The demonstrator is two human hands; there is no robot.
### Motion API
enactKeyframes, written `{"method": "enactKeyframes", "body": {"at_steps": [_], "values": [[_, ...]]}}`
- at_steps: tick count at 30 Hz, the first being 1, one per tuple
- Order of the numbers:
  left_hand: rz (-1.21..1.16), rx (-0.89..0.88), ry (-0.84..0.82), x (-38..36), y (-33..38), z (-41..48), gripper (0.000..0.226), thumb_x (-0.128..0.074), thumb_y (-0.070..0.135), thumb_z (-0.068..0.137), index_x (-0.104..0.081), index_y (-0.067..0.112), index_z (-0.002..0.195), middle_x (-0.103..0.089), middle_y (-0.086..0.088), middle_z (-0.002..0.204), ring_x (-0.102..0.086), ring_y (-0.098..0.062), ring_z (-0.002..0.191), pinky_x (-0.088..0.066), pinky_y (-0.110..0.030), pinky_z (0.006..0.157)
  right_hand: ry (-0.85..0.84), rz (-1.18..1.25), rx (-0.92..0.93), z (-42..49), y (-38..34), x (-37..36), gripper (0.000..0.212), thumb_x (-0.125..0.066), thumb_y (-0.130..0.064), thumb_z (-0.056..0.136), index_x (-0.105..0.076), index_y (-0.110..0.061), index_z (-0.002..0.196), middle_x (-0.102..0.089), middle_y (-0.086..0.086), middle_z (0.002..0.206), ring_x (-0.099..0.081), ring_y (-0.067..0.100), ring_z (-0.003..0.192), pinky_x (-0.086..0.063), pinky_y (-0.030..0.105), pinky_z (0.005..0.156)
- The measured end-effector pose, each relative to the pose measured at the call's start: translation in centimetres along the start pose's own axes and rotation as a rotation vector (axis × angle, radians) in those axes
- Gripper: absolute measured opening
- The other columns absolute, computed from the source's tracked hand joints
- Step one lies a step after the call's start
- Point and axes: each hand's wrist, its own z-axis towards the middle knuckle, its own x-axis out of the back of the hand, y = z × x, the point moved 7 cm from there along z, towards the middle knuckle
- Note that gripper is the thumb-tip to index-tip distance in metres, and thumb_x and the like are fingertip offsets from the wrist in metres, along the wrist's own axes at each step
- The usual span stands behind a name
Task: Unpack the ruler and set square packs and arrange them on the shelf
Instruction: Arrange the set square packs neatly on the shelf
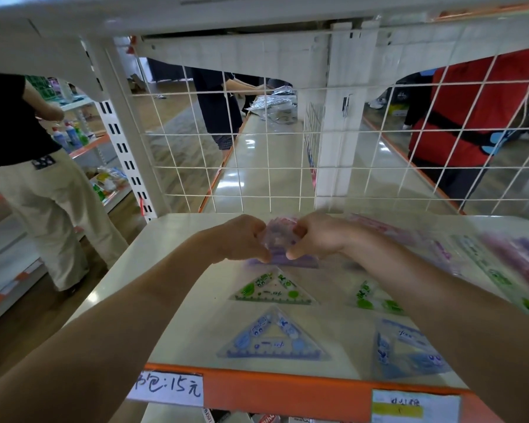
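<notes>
Purple set square pack [280,239] sits mid-shelf toward the back, pinched from both sides: left hand [242,239] has fingers curled on its left edge, right hand [318,236] on its right edge. The pack is blurred (can't tell if its lower edge touches the shelf [196,315]). Just in front of it a green set square [272,288] lies flat, with a blue set square [272,338] nearer the orange front lip [287,392]. To the right are a green pack [376,296] and a blue pack [406,349]. Long ruler packs [501,264] lie at far right, blurred. White wire grid [257,148] stands behind. Handwritten price label [168,387] is on the lip.
</notes>
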Motion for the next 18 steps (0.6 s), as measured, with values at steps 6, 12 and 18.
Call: {"method": "enactKeyframes", "body": {"at_steps": [6, 12, 18], "values": [[0.059, -0.087, 0.079, 0.6, 0.5, -0.5, 0.01, -0.066, 0.009, 0.082, -0.064, 0.005, 0.09, -0.061, -0.01, 0.091, -0.059, -0.025, 0.08, -0.048, -0.033, 0.07, 0.089, -0.024, 0.105, -0.5, 0.1, 0.0, 0.023, -0.071, -0.018, 0.081, -0.052, -0.017, 0.068, -0.049, -0.002, 0.067, -0.047, 0.012, 0.06, -0.033, 0.026, 0.055], [0.055, -0.116, 0.09, 0.8, 0.6, -0.4, 0.022, -0.063, 0.006, 0.084, -0.069, 0.0, 0.105, -0.067, -0.017, 0.103, -0.063, -0.031, 0.096, -0.05, -0.032, 0.082, 0.069, -0.073, 0.138, -0.2, 0.3, 0.1, 0.024, -0.07, -0.019, 0.08, -0.052, -0.012, 0.065, -0.047, 0.007, 0.064, -0.047, 0.021, 0.06, -0.031, 0.028, 0.059], [0.051, 0.036, 0.07, 1.3, -0.6, 0.5, 0.024, -0.058, 0.009, 0.087, -0.068, -0.002, 0.106, -0.065, -0.015, 0.106, -0.059, -0.024, 0.087, -0.044, -0.025, 0.068, 0.172, -0.147, 0.106, -1.4, 1.6, 4.7, 0.018, -0.072, -0.019, 0.08, -0.058, -0.019, 0.07, -0.058, -0.001, 0.076, -0.053, 0.013, 0.068, -0.038, 0.026, 0.058]]}}
